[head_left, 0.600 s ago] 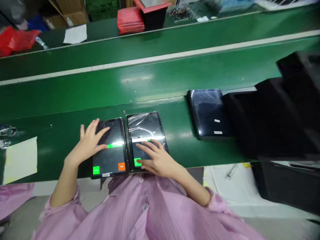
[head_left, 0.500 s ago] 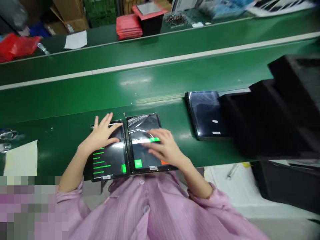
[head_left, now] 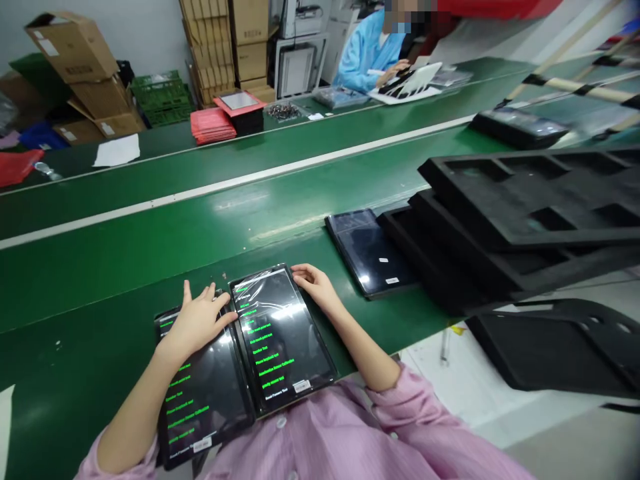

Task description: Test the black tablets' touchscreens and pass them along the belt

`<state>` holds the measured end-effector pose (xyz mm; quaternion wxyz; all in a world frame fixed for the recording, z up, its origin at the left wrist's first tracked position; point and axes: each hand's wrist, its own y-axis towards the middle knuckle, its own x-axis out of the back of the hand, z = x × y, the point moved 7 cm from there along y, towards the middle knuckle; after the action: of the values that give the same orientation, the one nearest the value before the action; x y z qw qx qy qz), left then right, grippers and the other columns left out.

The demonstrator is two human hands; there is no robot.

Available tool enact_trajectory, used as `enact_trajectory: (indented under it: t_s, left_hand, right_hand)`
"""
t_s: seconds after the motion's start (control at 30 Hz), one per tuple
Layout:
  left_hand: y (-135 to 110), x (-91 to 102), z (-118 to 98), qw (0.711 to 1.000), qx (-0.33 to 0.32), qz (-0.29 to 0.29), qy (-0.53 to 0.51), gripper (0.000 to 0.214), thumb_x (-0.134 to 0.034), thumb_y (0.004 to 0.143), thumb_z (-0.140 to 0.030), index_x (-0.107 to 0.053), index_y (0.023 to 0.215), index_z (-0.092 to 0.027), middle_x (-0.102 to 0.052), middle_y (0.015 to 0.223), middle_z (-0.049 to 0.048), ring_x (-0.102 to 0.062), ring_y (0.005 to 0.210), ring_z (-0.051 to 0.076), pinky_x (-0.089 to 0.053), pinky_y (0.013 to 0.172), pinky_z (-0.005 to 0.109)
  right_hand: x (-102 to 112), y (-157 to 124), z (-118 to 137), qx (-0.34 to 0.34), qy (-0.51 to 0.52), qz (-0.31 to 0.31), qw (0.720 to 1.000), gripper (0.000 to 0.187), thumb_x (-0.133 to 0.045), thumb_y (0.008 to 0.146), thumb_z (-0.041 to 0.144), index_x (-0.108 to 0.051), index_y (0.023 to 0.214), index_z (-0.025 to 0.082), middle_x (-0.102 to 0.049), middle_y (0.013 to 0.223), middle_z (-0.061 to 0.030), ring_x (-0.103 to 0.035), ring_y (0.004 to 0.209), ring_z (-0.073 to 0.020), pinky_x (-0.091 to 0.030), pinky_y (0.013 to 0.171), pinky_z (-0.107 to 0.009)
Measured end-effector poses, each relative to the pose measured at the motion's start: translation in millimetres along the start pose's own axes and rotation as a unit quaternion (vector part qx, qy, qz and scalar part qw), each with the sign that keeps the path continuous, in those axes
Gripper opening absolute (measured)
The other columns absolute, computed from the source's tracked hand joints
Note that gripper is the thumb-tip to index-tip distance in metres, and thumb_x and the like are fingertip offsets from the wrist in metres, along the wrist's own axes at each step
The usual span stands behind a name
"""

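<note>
Two tablets lie side by side at the bench's front edge, their dark screens listing green text lines. Over the upper part of the left tablet [head_left: 210, 400], my left hand [head_left: 197, 323] is open, fingers spread, its thumb reaching the near edge of the other one. My right hand [head_left: 317, 288] is closed at the upper right edge of the right tablet [head_left: 290, 327], thumb and fingertips against its rim. The undersides of both hands' fingers are partly hidden. Each tablet carries a small white label at its bottom.
Right of my hand lie more tablets [head_left: 367, 257], apparently stacked, beside black foam trays [head_left: 520, 200]. A black tray [head_left: 550, 347] rests lower right. Across the green bench [head_left: 200, 233] are red pouches [head_left: 213, 125] and a person in a blue sleeve [head_left: 363, 57] handling a device.
My right hand has moved from the right tablet's screen to its upper right edge. That screen now shows a green text list; the left one's list differs too. The view has swung right and up.
</note>
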<state>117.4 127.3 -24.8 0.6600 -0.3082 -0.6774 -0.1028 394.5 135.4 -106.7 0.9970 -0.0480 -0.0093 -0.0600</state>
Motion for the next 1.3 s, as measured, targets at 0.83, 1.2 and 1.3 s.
enact_trajectory:
  t_s: [0.83,1.2,1.3]
  left_hand:
    - [-5.8,-1.5,0.6,0.999,-0.012,0.038,-0.005,0.051,-0.037,0.100,-0.047,-0.053,0.141,-0.020,-0.045,0.149,0.0280,-0.028,0.148,0.037,-0.004,0.112,0.074]
    - [-7.2,0.6,0.4,0.998,-0.006,0.024,-0.065,0.049,-0.044,0.096,-0.045,-0.057,0.137,-0.021,-0.043,0.151,0.0247,-0.025,0.149,0.039,-0.002,0.112,0.074]
    - [-6.3,-0.4,-1.0,0.998,-0.004,0.027,-0.062,0.050,-0.046,0.096,-0.045,-0.057,0.137,-0.019,-0.043,0.150,0.0256,-0.023,0.149,0.039,-0.002,0.113,0.073]
  right_hand:
    - [7.6,-2.3,-6.6,-0.044,-0.007,-0.018,0.999,0.039,-0.084,0.060,0.044,-0.076,0.088,0.018,-0.076,0.083,-0.0078,-0.070,0.078,-0.0224,-0.056,0.081,-0.037]
    - [23.7,-52.9,-1.8,-0.078,-0.031,-0.006,0.996,0.047,-0.074,0.074,0.059,-0.074,0.102,0.021,-0.074,0.094,-0.0082,-0.068,0.088,-0.0252,-0.056,0.075,-0.037]
    - [20.9,-74.8,-7.0,-0.116,-0.032,0.004,0.993,0.053,-0.072,0.076,0.059,-0.072,0.115,0.023,-0.075,0.101,-0.0076,-0.067,0.093,-0.0259,-0.055,0.079,-0.038]
